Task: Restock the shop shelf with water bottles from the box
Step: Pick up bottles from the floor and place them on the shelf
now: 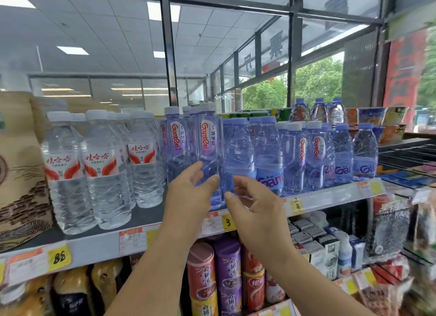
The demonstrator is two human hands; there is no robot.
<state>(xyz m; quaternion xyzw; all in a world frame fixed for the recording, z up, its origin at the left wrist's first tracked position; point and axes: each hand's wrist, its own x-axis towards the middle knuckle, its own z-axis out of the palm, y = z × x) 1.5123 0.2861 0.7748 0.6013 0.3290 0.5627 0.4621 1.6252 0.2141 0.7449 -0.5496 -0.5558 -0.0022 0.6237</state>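
You hold a tall Ganten bottle [210,145] upright at the front of the shop shelf [94,245].
Your left hand [191,195] curls fingers and thumb round the purple bottle's lower body. Your right hand [256,211] hangs just beside its base, fingers loosely bent and holding nothing. More Ganten bottles [304,155] stand in rows to the right, with clear Wahaha bottles [103,169] to the left.
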